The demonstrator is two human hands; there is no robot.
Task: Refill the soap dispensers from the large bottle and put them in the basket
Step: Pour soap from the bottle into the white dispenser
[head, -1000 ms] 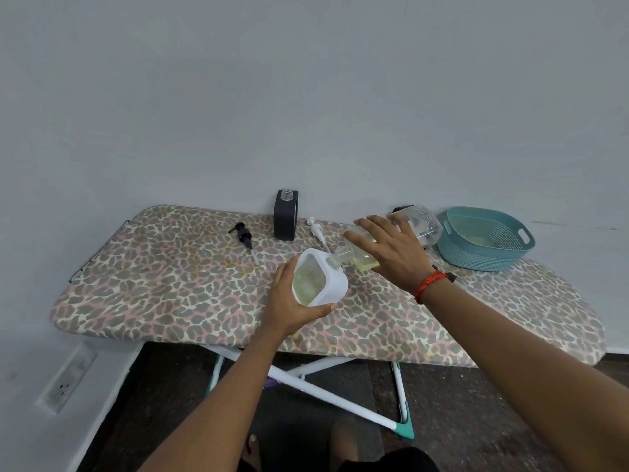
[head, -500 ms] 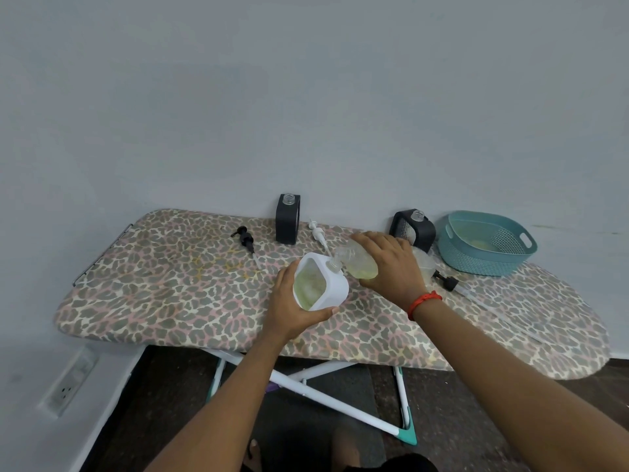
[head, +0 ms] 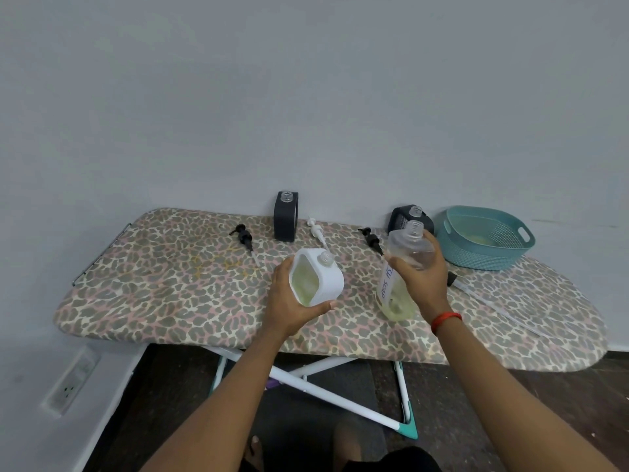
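While the left hand [head: 289, 301] grips the white dispenser [head: 316, 277], its open neck lies just left of the upright large bottle [head: 405, 267] clasped in the right hand [head: 422, 281].

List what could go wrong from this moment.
The white dispenser in the left hand is tilted with its neck uncapped, so soap may spill onto the ironing board. The large bottle in the right hand is also open. Two black dispensers still stand unfilled.
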